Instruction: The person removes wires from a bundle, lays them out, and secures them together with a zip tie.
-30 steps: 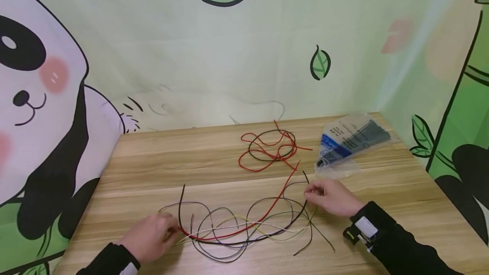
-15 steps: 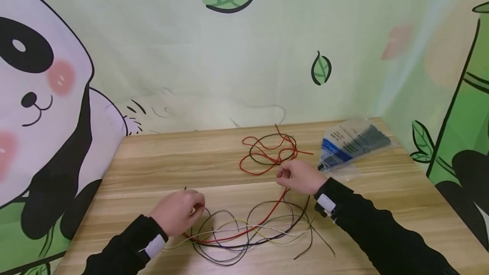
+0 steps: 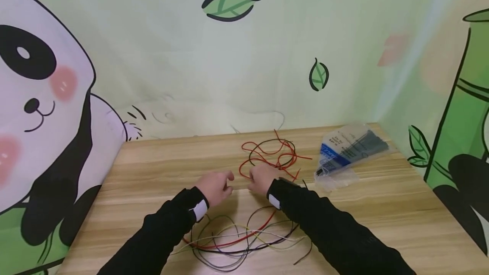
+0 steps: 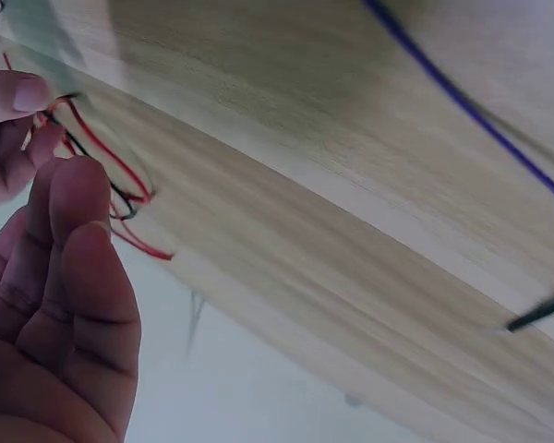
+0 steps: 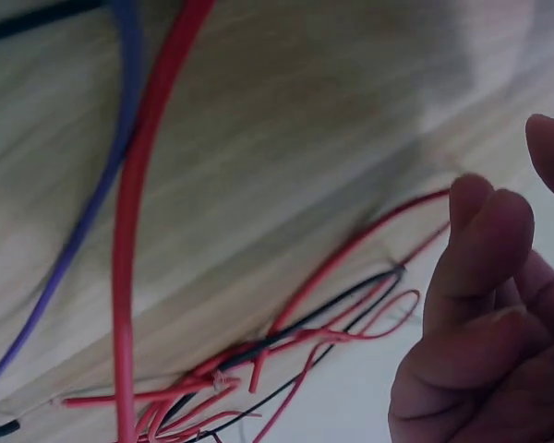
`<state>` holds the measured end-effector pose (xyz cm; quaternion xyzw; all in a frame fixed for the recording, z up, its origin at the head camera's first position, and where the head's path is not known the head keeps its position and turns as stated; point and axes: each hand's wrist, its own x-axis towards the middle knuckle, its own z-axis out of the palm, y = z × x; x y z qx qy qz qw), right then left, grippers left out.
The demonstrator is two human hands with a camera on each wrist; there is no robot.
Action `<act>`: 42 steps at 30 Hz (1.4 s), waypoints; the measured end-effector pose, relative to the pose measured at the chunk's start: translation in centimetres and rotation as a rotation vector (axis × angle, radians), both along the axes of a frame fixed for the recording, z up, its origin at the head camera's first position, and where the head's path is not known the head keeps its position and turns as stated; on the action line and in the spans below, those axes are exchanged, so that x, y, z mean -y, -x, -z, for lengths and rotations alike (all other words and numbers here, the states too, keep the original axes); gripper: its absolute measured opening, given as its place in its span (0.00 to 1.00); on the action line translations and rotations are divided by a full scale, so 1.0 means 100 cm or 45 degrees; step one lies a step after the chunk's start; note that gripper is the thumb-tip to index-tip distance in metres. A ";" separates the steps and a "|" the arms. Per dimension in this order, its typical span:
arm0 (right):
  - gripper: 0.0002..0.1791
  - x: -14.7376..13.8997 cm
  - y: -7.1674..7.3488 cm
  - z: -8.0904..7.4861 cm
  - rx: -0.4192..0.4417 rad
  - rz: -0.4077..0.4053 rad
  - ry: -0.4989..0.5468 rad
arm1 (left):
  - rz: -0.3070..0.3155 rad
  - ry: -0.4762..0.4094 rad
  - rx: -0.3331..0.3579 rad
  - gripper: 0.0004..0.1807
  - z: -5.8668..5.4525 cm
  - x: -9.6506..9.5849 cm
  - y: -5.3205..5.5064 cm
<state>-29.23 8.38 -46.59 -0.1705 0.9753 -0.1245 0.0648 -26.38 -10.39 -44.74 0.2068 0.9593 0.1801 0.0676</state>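
Observation:
My left hand point(image 3: 214, 188) hovers above the middle of the table, fingers loosely bent and nothing between them. Close to its right, my right hand point(image 3: 263, 179) has relaxed fingers, also holding nothing visible. It overlaps the near edge of a tangled red and black wire coil point(image 3: 294, 155). Below both hands lies a loose spread of several thin wires, among them a thick red wire point(image 3: 225, 245) and a black wire point(image 3: 259, 246), partly hidden by my sleeves. A purple wire point(image 4: 462, 99) crosses the left wrist view; the right wrist view shows the coil beyond my fingers.
A clear plastic bag point(image 3: 353, 150) with a blue label and dark thin strips inside lies at the back right. The wooden table point(image 3: 160, 160) ends at a printed cloth backdrop point(image 3: 172, 54) with panda and leaf pictures.
Both hands have left the ends of the loose wires and moved inward and farther back, now close together by the coil. The loose wires keep about the same layout.

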 end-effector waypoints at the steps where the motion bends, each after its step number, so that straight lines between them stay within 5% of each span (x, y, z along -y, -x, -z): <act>1: 0.09 0.003 0.002 0.004 -0.016 0.011 -0.033 | 0.002 0.011 0.004 0.11 0.002 -0.002 0.003; 9: 0.11 0.012 0.010 0.017 -0.090 0.049 -0.188 | 0.067 0.042 -0.065 0.07 0.016 -0.012 0.010; 20: 0.11 0.017 0.016 0.020 -0.108 0.090 -0.227 | 0.091 0.014 -0.015 0.06 0.018 -0.012 0.010; 27: 0.13 0.018 0.022 0.020 -0.129 0.106 -0.137 | 0.063 0.024 0.030 0.07 0.016 -0.014 0.011; 42: 0.09 0.006 0.034 -0.005 -0.289 0.161 0.207 | 0.133 0.003 0.008 0.06 0.011 -0.028 0.014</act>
